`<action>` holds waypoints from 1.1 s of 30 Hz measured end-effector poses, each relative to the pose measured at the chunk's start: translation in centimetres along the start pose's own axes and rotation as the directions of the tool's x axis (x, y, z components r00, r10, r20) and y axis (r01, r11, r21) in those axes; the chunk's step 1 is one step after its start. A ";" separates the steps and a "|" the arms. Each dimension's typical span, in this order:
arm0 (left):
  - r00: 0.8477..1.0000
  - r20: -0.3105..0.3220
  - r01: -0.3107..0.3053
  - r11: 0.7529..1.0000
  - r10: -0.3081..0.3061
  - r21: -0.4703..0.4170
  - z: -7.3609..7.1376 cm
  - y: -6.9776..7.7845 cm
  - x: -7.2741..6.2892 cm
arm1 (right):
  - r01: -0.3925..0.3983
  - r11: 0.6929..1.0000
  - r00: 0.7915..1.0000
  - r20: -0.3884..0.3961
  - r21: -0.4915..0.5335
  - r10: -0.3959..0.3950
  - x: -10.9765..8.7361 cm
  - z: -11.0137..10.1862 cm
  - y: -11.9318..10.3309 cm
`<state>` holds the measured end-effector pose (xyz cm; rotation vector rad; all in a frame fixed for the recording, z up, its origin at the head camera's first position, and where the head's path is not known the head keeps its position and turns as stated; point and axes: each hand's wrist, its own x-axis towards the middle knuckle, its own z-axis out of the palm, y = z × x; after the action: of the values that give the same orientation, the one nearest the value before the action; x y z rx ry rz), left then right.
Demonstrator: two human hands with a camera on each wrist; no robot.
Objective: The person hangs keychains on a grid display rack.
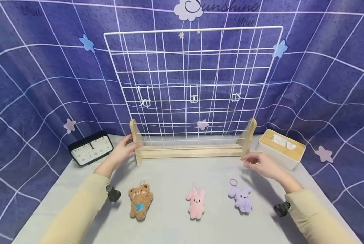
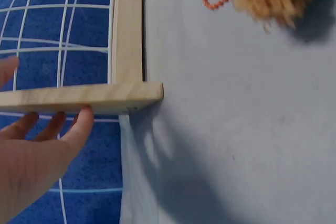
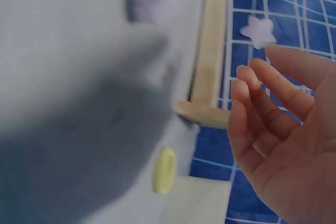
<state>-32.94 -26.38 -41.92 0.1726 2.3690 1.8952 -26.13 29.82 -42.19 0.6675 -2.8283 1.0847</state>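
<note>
A white wire grid rack [image 1: 192, 71] stands upright in a wooden base [image 1: 191, 153]. My left hand [image 1: 122, 150] is at its left wooden end piece [image 2: 79, 97], fingertips touching the outer face and thumb apart on the other side. By the right wooden end piece [image 1: 247, 139], my right hand [image 1: 262, 164] hovers with loosely bent fingers and an empty palm. Three hooks hang on the grid: left [image 1: 145, 98], middle [image 1: 194, 95] and right [image 1: 236, 95]. In front lie a brown plush bear [image 1: 140, 202], a pink plush rabbit [image 1: 196, 203] and a purple plush toy [image 1: 242, 198].
A black-framed clock [image 1: 91, 148] stands at the back left. At the back right is a white tissue box [image 1: 279, 156] with a wooden lid. A small yellow oval thing [image 3: 165, 170] lies near it. Blue patterned cloth [image 1: 44, 101] hangs behind the grey table [image 1: 166, 230].
</note>
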 end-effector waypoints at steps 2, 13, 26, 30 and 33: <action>1.000 -0.022 0.001 1.000 -0.001 -0.006 0.2 0.1 0.1 | 0.013 1.000 0.999 0.052 0.027 -0.014 0.0 0.7 0.2; 0.997 -0.077 -0.028 0.999 0.029 0.019 0.2 0.0 0.3 | 0.051 0.988 0.973 0.216 0.144 -0.082 0.5 4.0 0.5; 0.995 -0.097 -0.008 0.998 0.003 -0.058 1.2 1.1 -0.8 | 0.050 0.994 0.976 0.207 0.100 -0.070 0.6 4.9 0.9; 0.995 -0.096 0.000 0.998 -0.006 -0.063 1.1 0.8 -0.6 | 0.059 0.995 0.976 0.206 0.079 -0.075 0.6 5.1 0.8; 0.994 -0.109 -0.013 0.999 0.007 -0.049 0.6 -0.6 0.0 | 0.081 0.995 0.973 0.212 0.058 -0.091 0.8 5.4 0.7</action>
<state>-32.82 -25.97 -42.65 0.0791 2.3895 2.0158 -26.51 26.49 -46.59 0.9580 -2.9237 1.1353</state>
